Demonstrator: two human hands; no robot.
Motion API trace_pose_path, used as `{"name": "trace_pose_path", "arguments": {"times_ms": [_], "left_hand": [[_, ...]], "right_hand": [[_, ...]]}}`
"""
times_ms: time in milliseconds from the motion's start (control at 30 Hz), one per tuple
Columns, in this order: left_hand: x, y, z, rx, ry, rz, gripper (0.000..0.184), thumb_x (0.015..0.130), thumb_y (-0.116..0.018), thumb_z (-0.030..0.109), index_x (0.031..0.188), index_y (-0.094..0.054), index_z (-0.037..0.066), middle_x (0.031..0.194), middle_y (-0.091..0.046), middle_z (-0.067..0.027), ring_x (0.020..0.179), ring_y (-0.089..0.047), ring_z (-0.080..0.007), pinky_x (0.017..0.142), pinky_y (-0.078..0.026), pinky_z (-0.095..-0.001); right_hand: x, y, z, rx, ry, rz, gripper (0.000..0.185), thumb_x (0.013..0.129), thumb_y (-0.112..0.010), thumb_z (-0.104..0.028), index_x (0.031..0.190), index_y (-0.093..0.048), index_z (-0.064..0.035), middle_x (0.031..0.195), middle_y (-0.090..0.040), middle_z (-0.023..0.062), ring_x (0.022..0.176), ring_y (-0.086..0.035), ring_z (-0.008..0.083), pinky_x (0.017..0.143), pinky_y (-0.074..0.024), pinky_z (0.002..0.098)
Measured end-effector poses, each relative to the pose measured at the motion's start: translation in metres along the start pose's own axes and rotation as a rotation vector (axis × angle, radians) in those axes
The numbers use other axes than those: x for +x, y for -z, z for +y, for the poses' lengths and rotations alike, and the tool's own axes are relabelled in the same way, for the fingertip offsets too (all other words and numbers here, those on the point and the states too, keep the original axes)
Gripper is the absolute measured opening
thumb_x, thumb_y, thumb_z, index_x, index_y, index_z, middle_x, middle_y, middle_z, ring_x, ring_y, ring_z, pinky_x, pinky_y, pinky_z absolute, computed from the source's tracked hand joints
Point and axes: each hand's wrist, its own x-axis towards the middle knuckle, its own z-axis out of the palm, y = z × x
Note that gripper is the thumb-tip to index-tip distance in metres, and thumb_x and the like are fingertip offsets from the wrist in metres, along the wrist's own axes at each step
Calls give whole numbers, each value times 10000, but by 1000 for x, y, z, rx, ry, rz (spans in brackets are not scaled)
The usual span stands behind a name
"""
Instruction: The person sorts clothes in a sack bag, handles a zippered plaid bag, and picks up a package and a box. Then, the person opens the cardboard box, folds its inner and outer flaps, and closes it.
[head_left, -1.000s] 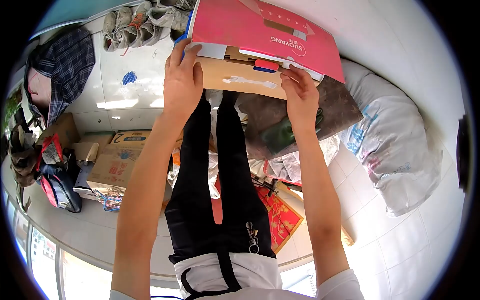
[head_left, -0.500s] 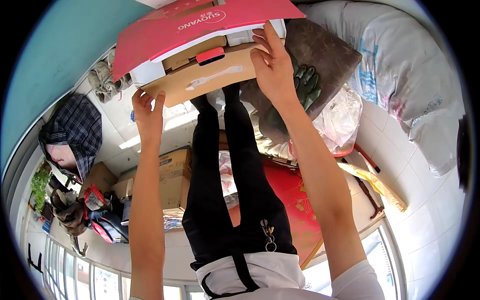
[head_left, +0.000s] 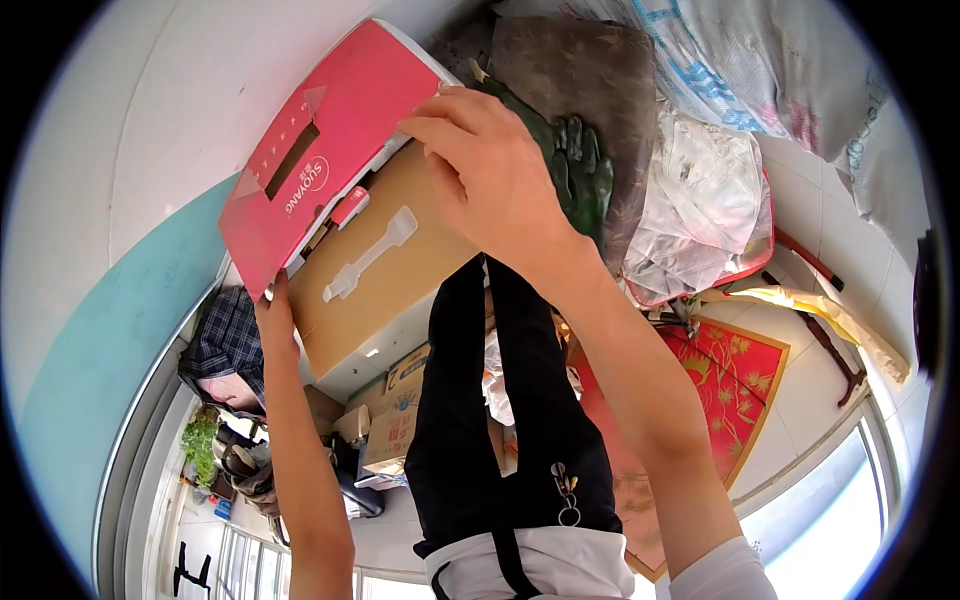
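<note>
A cardboard box [head_left: 330, 270] stands tilted before me, its brown side bearing a white plastic handle strip [head_left: 370, 255]. Its red lid [head_left: 340, 110], printed SUOYANG and cut with a dark slot, lies nearly down. A narrow gap along the lid's edge shows a small red-and-white piece [head_left: 350, 207]. My left hand [head_left: 277, 315] pinches the lid's lower left corner. At the opposite end, my right hand [head_left: 500, 175] is by the lid's right corner, fingers loosely bent and thumb apart; whether its fingertips touch the edge is hard to see.
Dark green gloves [head_left: 580, 170] lie on a brown patterned piece [head_left: 570, 60] to the right. Beyond are a clear plastic bag [head_left: 695, 200], a large white sack [head_left: 740, 60] and a red decorated panel [head_left: 725, 390]. Cartons [head_left: 395, 420] and a plaid cloth [head_left: 225, 340] are on the left.
The red lid has come down over most of the opening, and the view has turned. My left hand has shifted from the brown panel to the lid's corner; my right hand's fingers have loosened.
</note>
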Motion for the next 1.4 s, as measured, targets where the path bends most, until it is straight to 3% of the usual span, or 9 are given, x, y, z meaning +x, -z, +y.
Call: {"name": "trace_pose_path", "arguments": {"times_ms": [133, 333, 533, 733, 767, 900, 1100, 1200, 1400], "left_hand": [[-23, 3, 29, 40, 181, -81, 495, 985, -708, 434, 1348, -537, 143, 1011, -616, 29, 734, -553, -38, 571, -398, -216], [-30, -4, 41, 46, 152, -30, 516, 963, -705, 500, 1311, -525, 164, 908, -539, 56, 670, -509, -26, 551, -361, -213], [-37, 4, 61, 82, 208, -114, 877, 922, -586, 724, 1526, -392, 119, 1260, -631, -86, 920, -645, -120, 739, -476, -285], [-53, 12, 87, 123, 209, -194, 986, 921, -535, 766, 1618, -298, 111, 1488, -499, -190, 1218, -606, -246, 985, -482, -399], [-47, 19, 84, 191, 217, -270, 977, 911, -610, 697, 1627, -301, 110, 1568, -420, -211, 1359, -511, -285, 1115, -396, -436], [-51, 21, 75, 136, 23, -322, 964, 850, -758, 508, 1620, -336, 110, 1627, -380, -176, 1508, -343, -311, 1215, -245, -456], [-56, 39, 50, 22, 189, -277, 790, 875, -757, 325, 1518, -442, -8, 1578, -423, -225, 1410, -476, -299, 1161, -348, -407], [-55, 39, 42, -11, 94, -277, 699, 937, -710, 366, 1520, -465, 70, 1570, -452, -131, 1419, -443, -252, 1144, -351, -433], [-48, 26, 50, -70, 8, -218, 596, 982, -684, 368, 1430, -532, 5, 1446, -565, -133, 1331, -524, -226, 1102, -397, -382]], "right_hand": [[-11, 49, 2, 42, -211, -38, 260, 829, -646, 3, 1079, -712, -18, 1053, -703, 145, 1048, -653, 358, 890, -544, 432], [-25, 43, 25, 260, -542, -5, 211, 960, -644, -94, 1130, -683, 26, 1079, -721, 187, 843, -710, 310, 745, -560, 341], [-30, 40, 25, 450, -876, -161, 272, 995, -650, -144, 1179, -651, 56, 1043, -736, 158, 885, -708, 185, 790, -556, 318], [-26, 30, -3, 434, -782, -183, 385, 987, -624, -93, 1333, -549, 59, 1066, -715, 141, 957, -692, 174, 833, -540, 295], [-25, 28, -5, 430, -778, -179, 384, 986, -620, -88, 1334, -549, 57, 1075, -712, 143, 973, -689, 175, 840, -538, 294], [-25, 27, -7, 362, -774, -202, 385, 982, -616, -79, 1337, -546, 52, 1124, -704, 152, 1017, -684, 178, 866, -536, 295], [-33, 25, -9, 326, -781, -220, 403, 973, -628, -81, 1348, -541, 38, 1123, -707, 155, 1016, -689, 179, 868, -539, 298], [-33, 25, -7, 299, -776, -232, 404, 970, -632, -81, 1348, -545, 31, 1112, -709, 156, 1014, -692, 181, 868, -540, 298], [-25, 26, -12, 207, -744, -273, 408, 978, -641, -109, 1351, -552, 31, 1126, -703, 151, 1023, -697, 191, 857, -552, 304]]}}
